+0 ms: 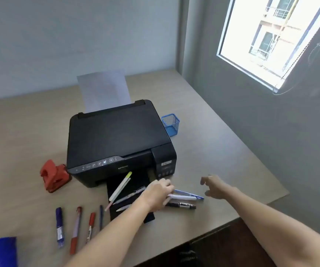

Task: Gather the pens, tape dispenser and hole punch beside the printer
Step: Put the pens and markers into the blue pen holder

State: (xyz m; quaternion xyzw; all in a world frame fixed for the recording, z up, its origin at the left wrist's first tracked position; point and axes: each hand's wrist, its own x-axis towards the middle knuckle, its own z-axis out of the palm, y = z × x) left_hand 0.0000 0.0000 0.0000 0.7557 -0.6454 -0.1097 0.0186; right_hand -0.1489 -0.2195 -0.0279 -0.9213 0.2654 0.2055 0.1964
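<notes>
A black printer (116,139) stands mid-table with its output tray (128,189) extended. On the tray lie a yellow highlighter (120,186) and several thin pens (128,197). My left hand (158,193) rests over the tray's right end, fingers closed around a white pen (182,197), with a blue pen (189,194) and a black marker (182,205) beside it. My right hand (216,186) hovers open just right of them. A red hole punch (54,176) sits left of the printer. A blue tape dispenser (0,251) is at the bottom left.
A purple marker (59,226), two red pens (76,230) and a dark pen (101,216) lie in a row at the front left. A blue mesh cup (171,124) stands right of the printer. The table edge (213,226) runs diagonally at the right.
</notes>
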